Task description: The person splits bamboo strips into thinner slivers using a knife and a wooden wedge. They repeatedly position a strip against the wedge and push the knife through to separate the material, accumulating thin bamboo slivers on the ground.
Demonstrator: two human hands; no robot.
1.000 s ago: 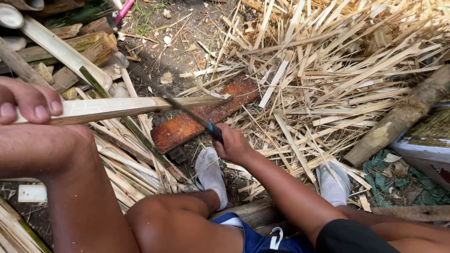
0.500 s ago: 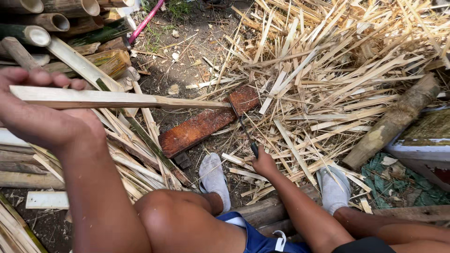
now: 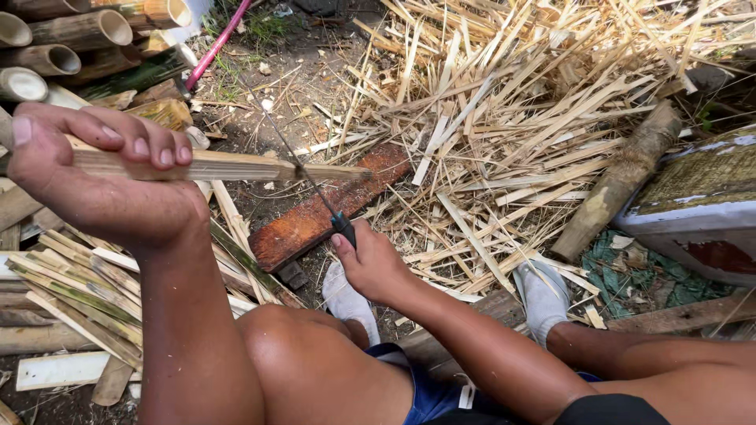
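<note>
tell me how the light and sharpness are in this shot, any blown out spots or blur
Head view: hard sunlight, the pile of split bamboo strips at top right close to washed out; deep shadow beneath the left hand and the forearms. The strip in that hand and the thin blade in the right hand read sharp, no motion blur; the near left arm looms large, wide-angle stretch.

The bare dirt ground carries everything here. A reddish-brown flat wooden plank lies on it at a slant, near the middle. To its right spreads a thick heap of pale yellow split bamboo strips, with a rough brown log resting along the heap's edge. At the upper left lie cut hollow bamboo tubes. A looser pile of greenish bamboo slats covers the ground at lower left.
</note>
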